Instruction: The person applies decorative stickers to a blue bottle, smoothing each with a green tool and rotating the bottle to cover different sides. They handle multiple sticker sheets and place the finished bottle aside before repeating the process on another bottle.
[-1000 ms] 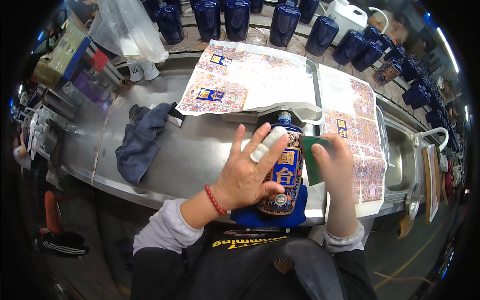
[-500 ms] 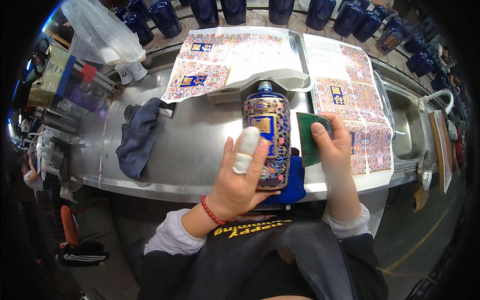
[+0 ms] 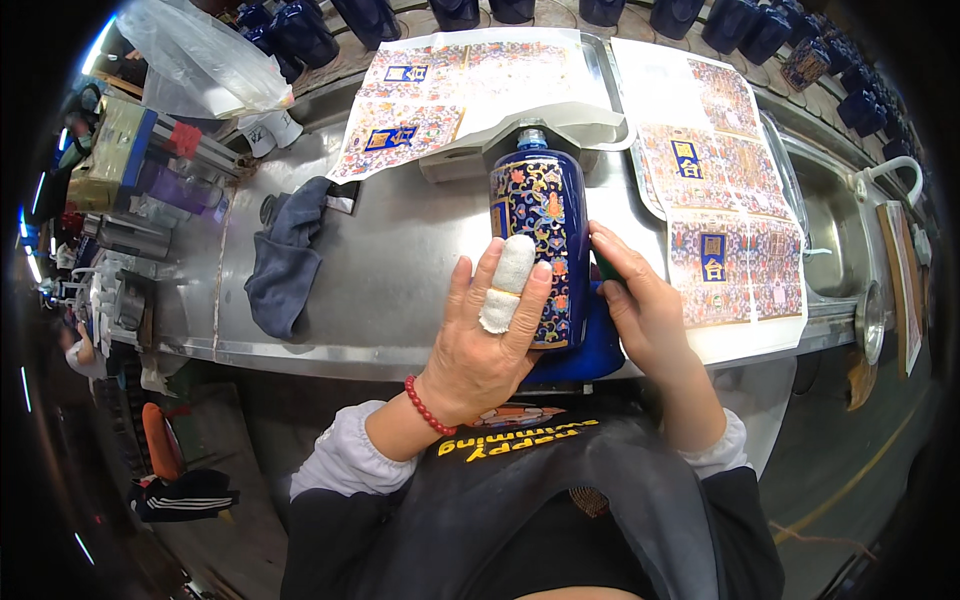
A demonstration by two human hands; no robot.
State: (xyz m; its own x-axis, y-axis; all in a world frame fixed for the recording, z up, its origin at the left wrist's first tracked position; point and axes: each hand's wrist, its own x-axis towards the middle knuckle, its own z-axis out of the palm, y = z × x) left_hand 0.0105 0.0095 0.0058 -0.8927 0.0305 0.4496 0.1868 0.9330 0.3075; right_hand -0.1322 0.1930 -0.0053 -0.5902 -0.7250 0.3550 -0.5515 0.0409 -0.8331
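A dark blue bottle (image 3: 565,215) with a colourful floral decal leans back in front of me, its neck toward a metal support (image 3: 450,165). My left hand (image 3: 470,350) holds its lower left side, fingers spread along the decal and thumb hidden. One finger wears a grey-white cover (image 3: 514,270). At the bottle's right side, my right hand (image 3: 645,310) is closed on a flat green scraper (image 3: 605,268); only a sliver of it shows between fingers and bottle. Blue cloth (image 3: 600,345) lies under the bottle's lower end.
Printed decal sheets lie behind the bottle (image 3: 395,125) and to its right (image 3: 715,190). A grey-blue rag (image 3: 285,265) rests on the steel table (image 3: 390,270). Further right is a sink (image 3: 825,220). More blue bottles (image 3: 370,20) line the back; a plastic bag (image 3: 205,60) hangs at far left.
The bottle has turned, carrying its blue label panel to the left edge and bringing floral pattern and plain blue into view. My right hand has moved in against the bottle, hiding most of the scraper.
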